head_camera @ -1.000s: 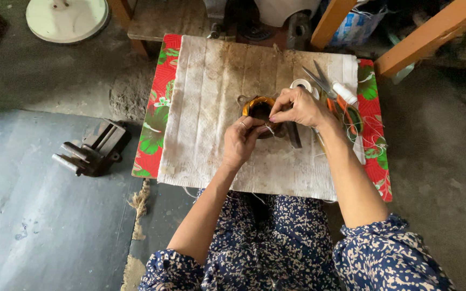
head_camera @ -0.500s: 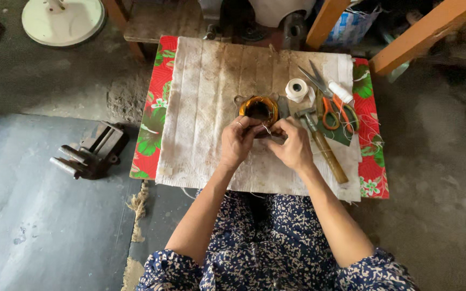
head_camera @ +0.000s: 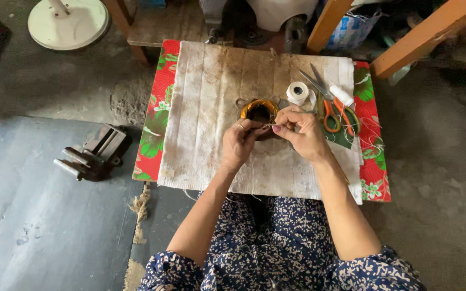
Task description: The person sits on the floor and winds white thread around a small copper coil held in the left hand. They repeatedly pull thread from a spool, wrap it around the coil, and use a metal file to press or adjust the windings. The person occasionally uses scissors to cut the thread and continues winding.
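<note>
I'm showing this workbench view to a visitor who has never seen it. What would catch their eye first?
Most likely the two hands meeting mid-table: the left hand and right hand pinch something fine together, just in front of a copper-coloured wire coil. Next, the red floral cloth showing under the pale mat, and the orange-handled scissors at the right. On the floor to the left lies a dark metal vise.

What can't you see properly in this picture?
Head view:
- The thin thing pinched between the left hand and right hand: too small to identify.
- The copper coil ring: its near half is behind the fingers.
- The grey vise on the floor: jaw opening unclear.
</note>
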